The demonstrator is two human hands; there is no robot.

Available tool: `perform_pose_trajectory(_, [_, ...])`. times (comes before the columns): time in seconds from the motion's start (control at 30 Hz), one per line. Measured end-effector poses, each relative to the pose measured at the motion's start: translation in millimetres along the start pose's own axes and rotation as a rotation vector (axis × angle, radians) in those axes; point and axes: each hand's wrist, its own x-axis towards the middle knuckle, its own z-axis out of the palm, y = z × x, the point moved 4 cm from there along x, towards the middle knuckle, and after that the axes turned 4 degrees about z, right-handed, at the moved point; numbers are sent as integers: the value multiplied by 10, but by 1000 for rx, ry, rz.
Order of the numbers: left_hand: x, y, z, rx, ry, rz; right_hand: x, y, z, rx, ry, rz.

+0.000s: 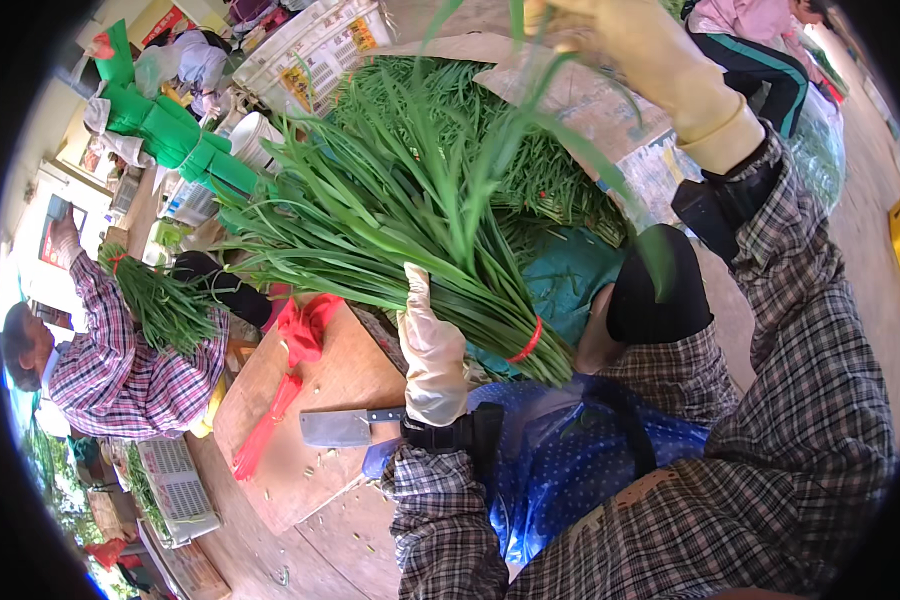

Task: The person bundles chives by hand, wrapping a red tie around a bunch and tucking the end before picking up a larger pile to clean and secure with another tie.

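A thick bundle of long flat green leaves, apparently garlic chives (360, 217), lies across my lap. A red band (529, 341) circles its stem end. In a pale glove, my left hand (435, 345) grips the bundle's near side, thumb over the leaves. My right hand (600, 45), in a yellowish rubber glove, is raised at the top of the view, partly cut off. Blurred loose leaves (487, 165) trail from its fingers. Left of my left wrist, a cleaver (337, 428) rests on a wooden board (330, 495), near red ties (268, 431) and red cloth-like material (305, 326).
Behind the bundle is a heap of greens (547, 176) beside teal sheeting (570, 270). A white plastic crate (319, 56) and white bucket (253, 139) stand farther back. At left, a seated person (131, 375) has another tied bunch (161, 304). Another person (757, 45) is at upper right.
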Motion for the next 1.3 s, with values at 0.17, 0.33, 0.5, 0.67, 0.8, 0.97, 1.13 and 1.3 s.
perform_pose_trajectory(0.17, [-34, 171, -13, -132, 123, -93, -56, 303, -37, 155, -146, 215])
perform_pose_trajectory(0.33, [-5, 161, -77, 40, 96, 95, 183, 186, -47, 152, -159, -12])
perform_pose_trajectory(0.5, [-11, 87, -286, 363, 60, 269, 162, 161, -61, 313, -86, 143])
perform_pose_trajectory(0.67, [-30, 124, -296, 467, 144, 297, 167, 295, -147, 472, 4, 118])
perform_pose_trajectory(0.8, [-64, 209, -194, 646, 181, 377, 252, 649, -78, 690, -89, -3])
perform_pose_trajectory(0.97, [-48, 206, -153, 463, 127, 293, 209, 1024, 19, 528, -116, 147])
perform_pose_trajectory(1.13, [-6, 170, -217, 94, 106, 173, -403, 1194, 585, 98, -171, 334])
perform_pose_trajectory(1.3, [-44, 263, -52, 45, 25, 150, -745, 1088, 1243, -600, -276, -221])
